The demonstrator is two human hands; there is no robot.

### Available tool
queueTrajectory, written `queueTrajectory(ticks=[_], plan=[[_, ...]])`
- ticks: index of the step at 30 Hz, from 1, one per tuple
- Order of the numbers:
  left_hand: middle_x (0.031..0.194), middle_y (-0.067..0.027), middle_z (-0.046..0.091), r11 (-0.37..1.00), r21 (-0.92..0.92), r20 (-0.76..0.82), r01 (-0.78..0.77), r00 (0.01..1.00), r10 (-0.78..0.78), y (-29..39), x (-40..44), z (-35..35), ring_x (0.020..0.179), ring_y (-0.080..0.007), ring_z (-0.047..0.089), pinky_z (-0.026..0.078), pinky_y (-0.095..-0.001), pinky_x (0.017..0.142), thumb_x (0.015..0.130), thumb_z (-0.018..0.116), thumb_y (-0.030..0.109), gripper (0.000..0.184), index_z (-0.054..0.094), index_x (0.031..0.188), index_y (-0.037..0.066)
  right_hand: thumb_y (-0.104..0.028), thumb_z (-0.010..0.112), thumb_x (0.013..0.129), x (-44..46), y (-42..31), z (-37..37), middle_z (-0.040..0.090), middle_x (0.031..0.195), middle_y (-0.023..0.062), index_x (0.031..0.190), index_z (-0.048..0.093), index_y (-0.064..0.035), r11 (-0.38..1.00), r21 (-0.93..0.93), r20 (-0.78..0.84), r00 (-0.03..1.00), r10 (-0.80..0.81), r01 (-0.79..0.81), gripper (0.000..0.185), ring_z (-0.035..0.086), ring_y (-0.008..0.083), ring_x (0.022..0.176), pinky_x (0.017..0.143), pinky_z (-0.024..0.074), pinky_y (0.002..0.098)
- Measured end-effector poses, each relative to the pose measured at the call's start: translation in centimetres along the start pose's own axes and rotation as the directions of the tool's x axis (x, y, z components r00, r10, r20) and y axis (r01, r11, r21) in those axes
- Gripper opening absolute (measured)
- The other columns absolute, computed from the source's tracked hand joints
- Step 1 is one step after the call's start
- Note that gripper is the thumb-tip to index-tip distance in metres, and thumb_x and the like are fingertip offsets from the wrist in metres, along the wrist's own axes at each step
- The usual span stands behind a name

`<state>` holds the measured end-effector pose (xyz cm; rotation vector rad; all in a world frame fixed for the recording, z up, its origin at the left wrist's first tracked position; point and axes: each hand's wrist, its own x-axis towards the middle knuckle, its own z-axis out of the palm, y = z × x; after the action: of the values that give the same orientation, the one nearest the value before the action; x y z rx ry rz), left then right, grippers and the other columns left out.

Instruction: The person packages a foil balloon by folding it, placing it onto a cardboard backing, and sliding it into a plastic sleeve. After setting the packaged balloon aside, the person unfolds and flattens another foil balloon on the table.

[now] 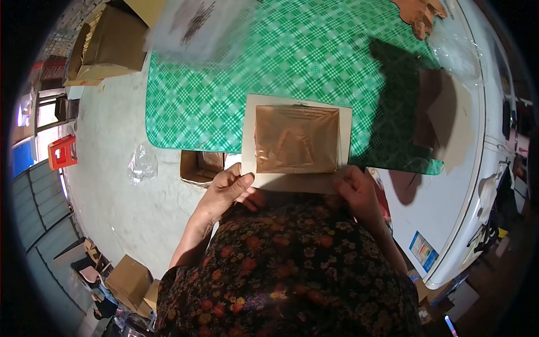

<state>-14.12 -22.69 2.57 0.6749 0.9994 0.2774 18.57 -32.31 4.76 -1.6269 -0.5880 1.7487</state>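
A cream card (249,132) lies flat in front of my body, over the near edge of a green checked tablecloth (191,101). A crinkled copper-coloured foil panel (297,137) covers its middle, with a raised triangular shape in it. My left hand (227,188) pinches the card's lower left corner, thumb on top. At the lower right corner, my right hand (357,194) is closed on the card's edge with its fingers curled. Below the table edge, an open cardboard box (191,168) with copper-coloured material inside shows beside my left hand.
A blurred clear plastic sheet (196,28) with dark streaks lies at the table's far left. A large carton (115,42) stands beyond it. Crumpled plastic (143,164) and a red stool (62,151) are on the floor. A white appliance (438,208) borders the right side.
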Motion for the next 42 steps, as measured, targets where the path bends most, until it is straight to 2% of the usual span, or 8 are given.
queueTrajectory(ticks=[4, 11, 14, 17, 23, 28, 34, 42], plan=[[0.107, -0.0063, 0.068, 0.985, 0.039, -0.063, -0.168, 0.983, 0.171, 1.1, -0.2, 1.5, 0.089, -0.0220, 0.074, 0.064, -0.0345, 0.070, 0.105, 0.069, 0.020, 0.044, 0.052, 0.141, 0.002, -0.018, 0.058, 0.110, 0.2, -0.2, -0.1, 0.071, 0.081, 0.0087, 0.108, 0.058, 0.0009, 0.995, -0.097, 0.011, 1.000, -0.019, 0.020, 0.019, 0.069, 0.0151, 0.074, 0.068, 0.0551, 0.0300], [0.116, -0.0094, 0.071, 0.994, 0.002, -0.012, -0.109, 0.994, 0.109, -0.1, 0.4, 0.5, 0.096, -0.0239, 0.076, 0.064, -0.0343, 0.077, 0.104, 0.069, 0.015, 0.039, 0.055, 0.137, 0.001, -0.027, 0.059, 0.110, 0.4, 0.3, -0.9, 0.070, 0.076, 0.0076, 0.102, 0.062, 0.0003, 0.956, -0.293, 0.007, 1.000, -0.013, 0.015, 0.029, 0.067, 0.0136, 0.070, 0.064, 0.0487, 0.0289], [0.110, -0.0107, 0.074, 0.997, 0.024, -0.033, -0.079, 0.996, 0.080, -0.5, 0.3, 0.4, 0.093, -0.0235, 0.077, 0.064, -0.0339, 0.078, 0.105, 0.069, 0.021, 0.035, 0.060, 0.130, -0.001, -0.026, 0.060, 0.109, 0.2, -0.1, -0.5, 0.070, 0.077, 0.0077, 0.103, 0.061, 0.0004, 0.969, -0.248, -0.021, 1.000, -0.001, -0.004, 0.027, 0.069, 0.0141, 0.072, 0.066, 0.0511, 0.0294], [0.102, -0.0108, 0.075, 0.999, 0.016, -0.085, -0.032, 0.996, 0.034, -0.2, 0.2, 0.7, 0.089, -0.0230, 0.078, 0.064, -0.0333, 0.077, 0.106, 0.067, 0.026, 0.035, 0.063, 0.124, -0.002, -0.021, 0.062, 0.108, 0.4, 0.6, -0.2, 0.074, 0.094, 0.0109, 0.119, 0.058, 0.0016, 0.988, -0.138, -0.069, 0.994, -0.082, 0.072, 0.026, 0.072, 0.0161, 0.087, 0.077, 0.0558, 0.0304], [0.106, -0.0115, 0.074, 1.000, 0.016, -0.054, 0.008, 0.998, -0.007, 0.6, 0.1, 0.4, 0.091, -0.0226, 0.077, 0.064, -0.0334, 0.076, 0.104, 0.069, 0.030, 0.042, 0.061, 0.131, -0.001, -0.012, 0.059, 0.108, 0.4, 0.7, -0.1, 0.066, 0.130, 0.0177, 0.145, 0.042, 0.0034, 0.980, 0.055, 0.096, 0.975, -0.198, 0.193, 0.044, 0.066, 0.0225, 0.120, 0.101, 0.0567, 0.0379], [0.117, -0.0110, 0.073, 0.985, 0.105, 0.006, -0.139, 0.990, 0.139, 0.4, 0.3, 0.8, 0.095, -0.0225, 0.076, 0.065, -0.0346, 0.076, 0.097, 0.079, 0.029, 0.059, 0.056, 0.144, 0.002, -0.008, 0.057, 0.107, 1.0, 0.9, 0.0, 0.067, 0.129, 0.0189, 0.147, 0.040, 0.0033, 0.981, 0.050, 0.078, 0.978, -0.192, 0.189, 0.045, 0.068, 0.0237, 0.119, 0.101, 0.0579, 0.0404], [0.106, -0.0052, 0.073, 0.987, 0.065, -0.067, -0.145, 0.987, 0.149, 1.1, 0.3, 1.8, 0.085, -0.0178, 0.073, 0.063, -0.0323, 0.077, 0.096, 0.080, 0.023, 0.059, 0.056, 0.146, 0.002, -0.003, 0.057, 0.107, 1.1, 0.9, 0.1, 0.067, 0.128, 0.0200, 0.149, 0.038, 0.0040, 0.958, 0.074, 0.104, 0.953, -0.284, 0.277, 0.047, 0.069, 0.0237, 0.118, 0.101, 0.0580, 0.0404], [0.085, 0.0049, 0.066, 0.981, 0.047, -0.141, -0.190, 0.971, 0.195, 0.0, 1.3, 1.6, 0.072, -0.0047, 0.057, 0.046, -0.0224, 0.064, 0.100, 0.076, 0.020, 0.031, 0.073, 0.125, 0.002, -0.006, 0.056, 0.108, 1.2, 0.6, 0.9, 0.069, 0.122, 0.0184, 0.140, 0.048, 0.0057, 0.953, 0.064, 0.000, 0.955, -0.298, 0.298, 0.034, 0.071, 0.0229, 0.109, 0.092, 0.0630, 0.0395]])
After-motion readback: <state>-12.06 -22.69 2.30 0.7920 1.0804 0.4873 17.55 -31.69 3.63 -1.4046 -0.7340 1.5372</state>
